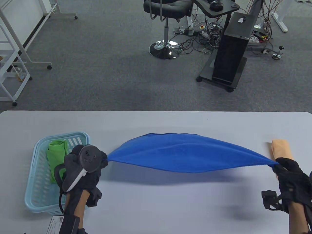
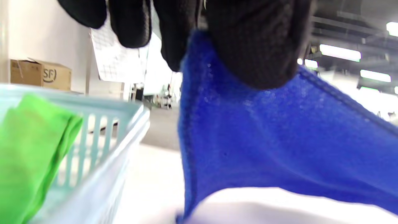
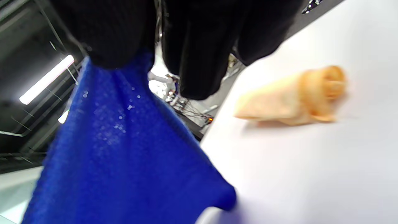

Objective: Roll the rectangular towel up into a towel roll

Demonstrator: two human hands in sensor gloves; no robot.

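Note:
A blue towel (image 1: 187,153) hangs stretched above the grey table (image 1: 156,199), pulled taut between both hands, and casts a shadow beneath. My left hand (image 1: 103,158) pinches its left corner beside the basket; in the left wrist view the black gloved fingers (image 2: 252,46) clamp the blue towel (image 2: 279,140) from above. My right hand (image 1: 280,164) pinches the right corner at the table's right side. The right wrist view has the blue towel (image 3: 118,155) hanging from the gloved fingers (image 3: 108,37).
A light blue plastic basket (image 1: 36,185) with a green towel (image 1: 56,153) stands at the left, close to my left hand. A rolled peach towel (image 1: 280,149) lies just beyond my right hand. An office chair, cables and a black stand are on the floor past the table.

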